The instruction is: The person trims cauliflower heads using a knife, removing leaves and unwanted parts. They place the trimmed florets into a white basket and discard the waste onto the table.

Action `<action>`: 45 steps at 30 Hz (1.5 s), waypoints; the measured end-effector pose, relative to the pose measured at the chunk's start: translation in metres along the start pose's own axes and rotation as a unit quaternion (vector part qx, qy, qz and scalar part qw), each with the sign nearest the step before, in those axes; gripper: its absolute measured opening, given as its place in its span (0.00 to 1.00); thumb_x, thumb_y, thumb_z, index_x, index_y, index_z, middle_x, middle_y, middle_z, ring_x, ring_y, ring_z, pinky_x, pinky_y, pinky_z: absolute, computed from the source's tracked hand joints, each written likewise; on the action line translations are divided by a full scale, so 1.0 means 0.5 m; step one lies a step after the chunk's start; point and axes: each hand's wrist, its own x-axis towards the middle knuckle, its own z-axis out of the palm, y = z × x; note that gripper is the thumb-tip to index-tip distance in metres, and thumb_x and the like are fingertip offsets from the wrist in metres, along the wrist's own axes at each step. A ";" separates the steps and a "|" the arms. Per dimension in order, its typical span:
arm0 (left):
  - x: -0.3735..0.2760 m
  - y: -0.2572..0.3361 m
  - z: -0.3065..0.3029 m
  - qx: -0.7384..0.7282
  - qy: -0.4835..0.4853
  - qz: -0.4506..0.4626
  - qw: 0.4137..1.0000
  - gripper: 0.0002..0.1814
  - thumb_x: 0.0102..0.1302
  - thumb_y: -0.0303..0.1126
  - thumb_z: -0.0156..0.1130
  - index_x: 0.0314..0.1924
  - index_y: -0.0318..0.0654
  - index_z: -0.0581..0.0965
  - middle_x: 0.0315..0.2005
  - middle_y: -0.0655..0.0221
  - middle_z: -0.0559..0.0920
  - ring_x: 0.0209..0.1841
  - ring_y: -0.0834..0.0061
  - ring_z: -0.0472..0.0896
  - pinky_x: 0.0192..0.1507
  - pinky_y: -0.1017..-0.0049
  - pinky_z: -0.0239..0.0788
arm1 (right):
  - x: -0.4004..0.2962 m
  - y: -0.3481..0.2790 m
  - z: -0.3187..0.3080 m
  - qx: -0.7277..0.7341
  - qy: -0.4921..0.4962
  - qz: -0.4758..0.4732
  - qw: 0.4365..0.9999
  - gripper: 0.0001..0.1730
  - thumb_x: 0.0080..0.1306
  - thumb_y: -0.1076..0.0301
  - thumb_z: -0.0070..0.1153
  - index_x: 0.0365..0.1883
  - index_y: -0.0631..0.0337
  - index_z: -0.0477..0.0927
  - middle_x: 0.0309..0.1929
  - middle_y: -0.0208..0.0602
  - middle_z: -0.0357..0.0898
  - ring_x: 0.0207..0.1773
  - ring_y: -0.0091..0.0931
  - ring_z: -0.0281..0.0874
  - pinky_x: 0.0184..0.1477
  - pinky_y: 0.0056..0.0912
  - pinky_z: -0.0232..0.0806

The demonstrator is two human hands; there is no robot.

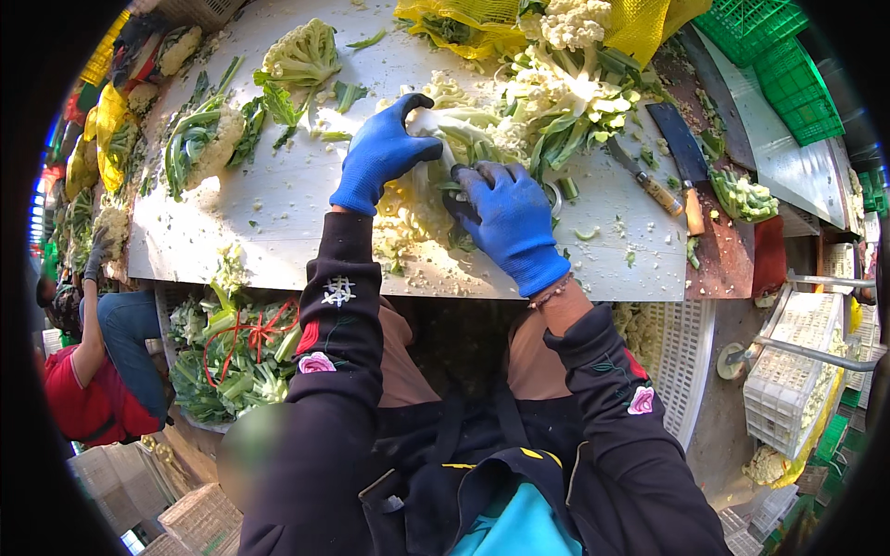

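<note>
My left hand (389, 153), in a blue knit glove, has its thumb and fingers around the pale stalk of a cauliflower head (455, 132). Close to its lower side is my right hand (504, 222), gloved alike, with its fingers bent over leaves and stalk; what lies under the palm is hidden. A metal ring (554, 198) shows beside the right hand, partly covered. Loose florets (403, 233) lie below and between both hands. Just beyond sits a larger trimmed cauliflower (577, 94) with green leaves.
A curved knife (643, 177) and a cleaver (678, 142) lie at the right. More cauliflowers (302, 55) and a yellow mesh bag (473, 24) are on the table (278, 236). Below stand a leaf-filled crate (233, 361) and a white crate (685, 368). A person (104, 375) works at left.
</note>
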 end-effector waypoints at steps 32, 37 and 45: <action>0.019 -0.105 -0.041 -0.124 0.249 -0.161 0.947 0.40 0.50 0.33 0.74 0.63 0.34 0.68 0.40 0.64 0.83 0.38 0.76 0.81 0.43 0.77 0.74 | -0.098 0.189 -0.110 0.535 0.182 0.395 0.724 0.20 0.65 0.55 0.63 0.49 0.57 0.77 0.28 0.19 0.68 0.26 0.12 0.64 0.26 0.16 0.62; -0.014 0.030 -0.035 0.072 0.375 -0.010 0.924 0.45 0.41 0.41 0.76 0.63 0.47 0.70 0.50 0.63 0.82 0.47 0.62 0.82 0.50 0.68 0.71 | 0.125 0.060 0.026 0.487 0.180 0.308 0.797 0.28 0.55 0.67 0.72 0.52 0.64 0.76 0.43 0.35 0.83 0.43 0.24 0.79 0.49 0.27 0.70; -0.078 0.042 -0.097 0.230 0.572 0.162 0.770 0.38 0.43 0.43 0.69 0.59 0.47 0.75 0.31 0.70 0.74 0.37 0.66 0.75 0.51 0.60 0.58 | 0.165 0.033 0.078 0.624 0.178 0.423 0.632 0.10 0.59 0.76 0.62 0.36 0.59 0.74 0.22 0.28 0.75 0.16 0.20 0.68 0.16 0.23 0.60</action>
